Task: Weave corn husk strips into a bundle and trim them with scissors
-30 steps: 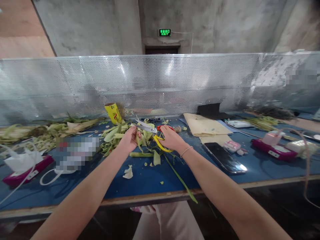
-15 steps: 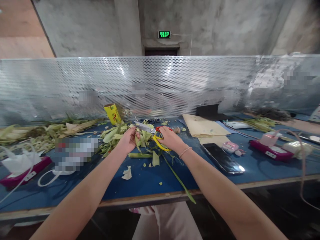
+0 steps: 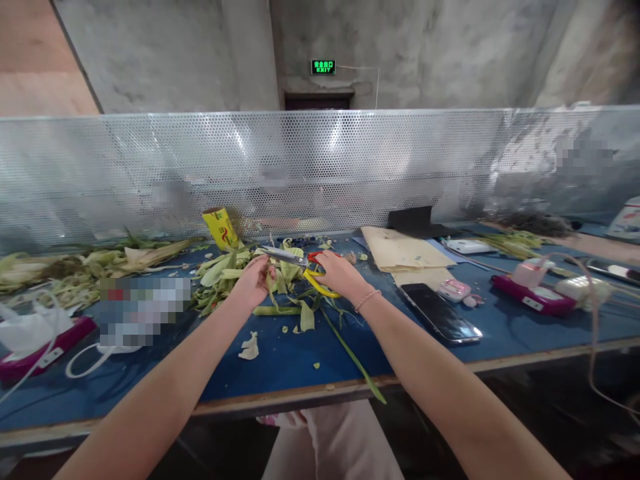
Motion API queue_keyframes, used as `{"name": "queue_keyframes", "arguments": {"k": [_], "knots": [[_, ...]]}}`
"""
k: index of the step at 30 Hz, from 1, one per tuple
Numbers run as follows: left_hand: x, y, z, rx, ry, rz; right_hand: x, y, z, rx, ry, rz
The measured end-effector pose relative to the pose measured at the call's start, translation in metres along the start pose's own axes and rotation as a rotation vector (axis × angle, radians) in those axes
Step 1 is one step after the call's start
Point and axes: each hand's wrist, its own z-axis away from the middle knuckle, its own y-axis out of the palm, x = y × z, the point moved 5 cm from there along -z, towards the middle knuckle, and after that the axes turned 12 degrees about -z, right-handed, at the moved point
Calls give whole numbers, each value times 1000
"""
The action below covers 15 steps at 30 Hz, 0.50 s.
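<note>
My right hand (image 3: 339, 272) is wrapped round the handles of a pair of scissors (image 3: 287, 255), one red and one yellow. The metal blades point left, just above my left hand (image 3: 256, 279). Its fingers are pinched round a strip of pale green corn husk (image 3: 273, 288); the fingertips are partly hidden. Beneath and around both hands lies a pile of cut husk pieces (image 3: 220, 277). A green stalk piece (image 3: 277, 311) rests in front of the hands. One long green leaf (image 3: 353, 353) runs toward the table's front edge.
More husks (image 3: 150, 259) lie at the left. A yellow tube (image 3: 220, 228) stands near the perforated metal screen (image 3: 320, 153). On the right are brown paper (image 3: 405, 248), a phone (image 3: 440, 313), a pink case (image 3: 454, 289) and a power strip (image 3: 533, 298). Another power strip (image 3: 47, 350) sits left.
The whole view has shifted slightly, so things appear a little further left. Both hands keep their holds, and the scissors stay close to the left fingers.
</note>
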Motion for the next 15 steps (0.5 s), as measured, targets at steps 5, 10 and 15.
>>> {"name": "queue_keyframes", "arguments": {"k": [5,10,15], "knots": [[-1,1,1,-3,13,-11,-1,-2,1,46,56,22],[0,3,2,64,32,-48,-11,-1,1,-69,141,-109],[0,1,-2,88,108,-88,-29,-8,0,-333,239,-290]]}}
